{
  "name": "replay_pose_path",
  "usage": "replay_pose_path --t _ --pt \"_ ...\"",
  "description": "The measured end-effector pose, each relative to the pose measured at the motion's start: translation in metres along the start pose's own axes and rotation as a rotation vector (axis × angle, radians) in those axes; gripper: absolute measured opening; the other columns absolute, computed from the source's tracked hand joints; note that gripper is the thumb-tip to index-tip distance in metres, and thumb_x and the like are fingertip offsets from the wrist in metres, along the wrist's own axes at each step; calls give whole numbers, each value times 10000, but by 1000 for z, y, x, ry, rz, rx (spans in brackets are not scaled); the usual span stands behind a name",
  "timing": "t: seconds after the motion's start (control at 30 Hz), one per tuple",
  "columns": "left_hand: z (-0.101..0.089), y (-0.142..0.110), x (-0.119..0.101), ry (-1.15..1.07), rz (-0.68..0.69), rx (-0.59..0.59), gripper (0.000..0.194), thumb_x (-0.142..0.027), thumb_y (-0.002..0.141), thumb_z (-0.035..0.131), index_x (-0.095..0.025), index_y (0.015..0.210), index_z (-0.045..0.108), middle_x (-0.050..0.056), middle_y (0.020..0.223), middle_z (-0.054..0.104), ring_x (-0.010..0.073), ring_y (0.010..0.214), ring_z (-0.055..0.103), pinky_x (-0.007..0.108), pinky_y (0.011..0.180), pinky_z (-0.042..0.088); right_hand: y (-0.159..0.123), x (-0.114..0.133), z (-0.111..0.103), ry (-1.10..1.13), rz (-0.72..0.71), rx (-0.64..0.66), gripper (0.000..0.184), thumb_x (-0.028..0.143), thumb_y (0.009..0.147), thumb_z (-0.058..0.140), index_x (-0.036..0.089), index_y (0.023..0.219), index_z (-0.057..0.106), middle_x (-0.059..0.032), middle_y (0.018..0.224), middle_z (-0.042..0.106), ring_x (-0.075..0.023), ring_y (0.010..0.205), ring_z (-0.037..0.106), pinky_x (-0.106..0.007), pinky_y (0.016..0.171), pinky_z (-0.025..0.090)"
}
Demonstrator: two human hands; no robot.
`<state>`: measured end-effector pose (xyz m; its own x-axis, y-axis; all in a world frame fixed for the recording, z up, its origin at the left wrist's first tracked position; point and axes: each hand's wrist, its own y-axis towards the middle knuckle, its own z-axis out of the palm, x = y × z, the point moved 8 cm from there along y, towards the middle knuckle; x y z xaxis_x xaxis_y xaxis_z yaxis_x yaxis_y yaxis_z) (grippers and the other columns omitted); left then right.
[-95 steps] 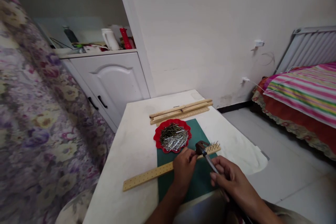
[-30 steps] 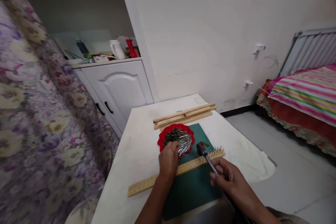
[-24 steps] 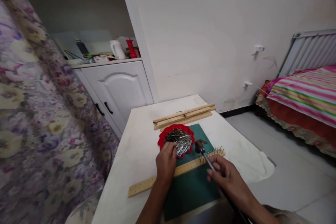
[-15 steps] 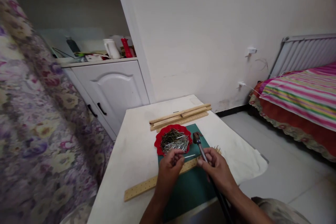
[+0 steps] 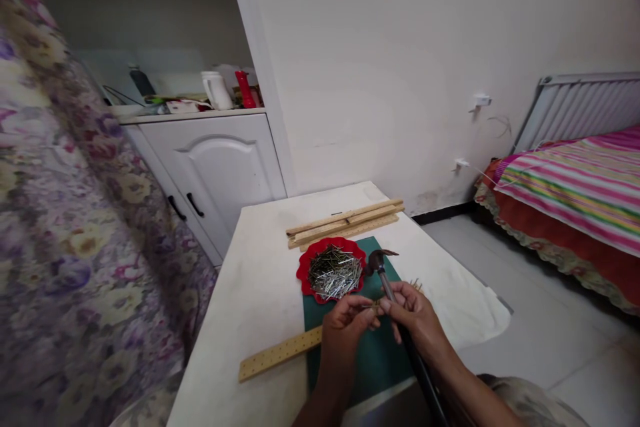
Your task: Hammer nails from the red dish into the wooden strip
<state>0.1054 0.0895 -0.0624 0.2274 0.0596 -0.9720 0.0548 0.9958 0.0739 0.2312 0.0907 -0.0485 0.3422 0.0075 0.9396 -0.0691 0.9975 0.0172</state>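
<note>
My right hand (image 5: 413,313) is closed around the shaft of a claw hammer (image 5: 382,263), whose head points away from me over a green mat (image 5: 367,373). Pinched in the fingers of my left hand (image 5: 345,323) is a thin nail (image 5: 370,307), and the fingertips of both hands nearly meet there. Beneath the hands lies a wooden strip (image 5: 280,353) with rows of small dots or holes; my left hand hides its middle. Several nails (image 5: 415,285) stick up near its right end. A red scalloped bowl (image 5: 303,276) full of loose nails sits just beyond my left hand.
More wooden strips (image 5: 345,221) lie at the back of the white-covered table (image 5: 250,267). A white cabinet (image 5: 220,173) bears a white jug (image 5: 217,91) and a red bottle-like item (image 5: 245,89). A flowered curtain (image 5: 90,247) hangs left; a bed (image 5: 575,173) stands right.
My left hand has moved right and slightly toward me, bringing the nail to the fingers of my right hand. The hammer head has turned, so its claw now points right.
</note>
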Motion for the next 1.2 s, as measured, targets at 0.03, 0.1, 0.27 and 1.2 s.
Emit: replay_pose_path --t 0.03,0.1,0.27,1.2 --pt "1 0 2 -13 5 -14 197 -293 689 675 -134 792 621 5 603 631 124 589 580 247 601 462 0 0 1 2 -1 0 375 435 635 736 172 821 543 34 576 619 -72 320 445 -179 296 348" --pt "0 0 4 -38 12 -36 180 -297 699 664 -134 766 627 5 599 632 121 585 573 246 603 457 0 -1 2 -8 -4 4 379 441 639 734 171 821 541 29 578 620 -85 348 475 -175 299 351" --pt "-18 6 -6 117 60 -108 171 -305 751 596 -147 805 631 1 644 619 132 632 569 258 646 460 -2 3 -5 -103 -33 -22 327 441 720 665 171 857 540 23 640 626 -65 356 442 -164 301 324" --pt "3 22 2 919 295 7 188 -224 835 454 -198 752 621 22 807 641 160 783 583 257 713 426 -19 17 -26 -186 -11 -36 265 410 758 629 187 824 503 49 612 555 -37 348 357 -148 298 309"
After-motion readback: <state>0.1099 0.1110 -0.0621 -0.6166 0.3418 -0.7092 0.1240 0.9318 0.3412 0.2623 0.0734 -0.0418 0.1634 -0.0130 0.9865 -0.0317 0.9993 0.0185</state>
